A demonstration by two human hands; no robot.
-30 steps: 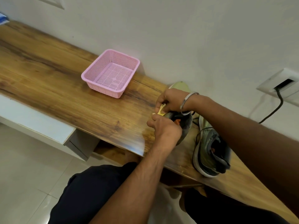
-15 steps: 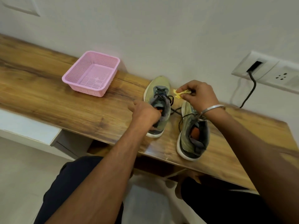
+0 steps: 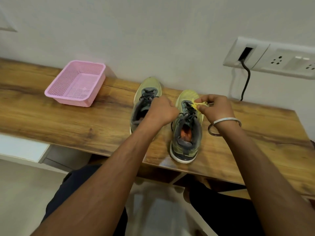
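Apparently light and limp: yellow scrap (image 3: pixel 198 104) was pinched by right hand (image 3: pixel 215 108), just over right shoe (image 3: pixel 187 132) laces. Likely best gripped at its ends. Left hand (image 3: pixel 160 109) sat curled beside left shoe (image 3: pixel 148 90); hold hidden.

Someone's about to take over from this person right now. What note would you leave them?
Left hand: curled over the laces of the left shoe; grip hidden.
Right hand: pinches a small yellow strip above the right shoe.
Done: both shoes stand side by side on the table, toes to the wall; pink basket apart.
To do: the strip probably needs placing; where, unclear.
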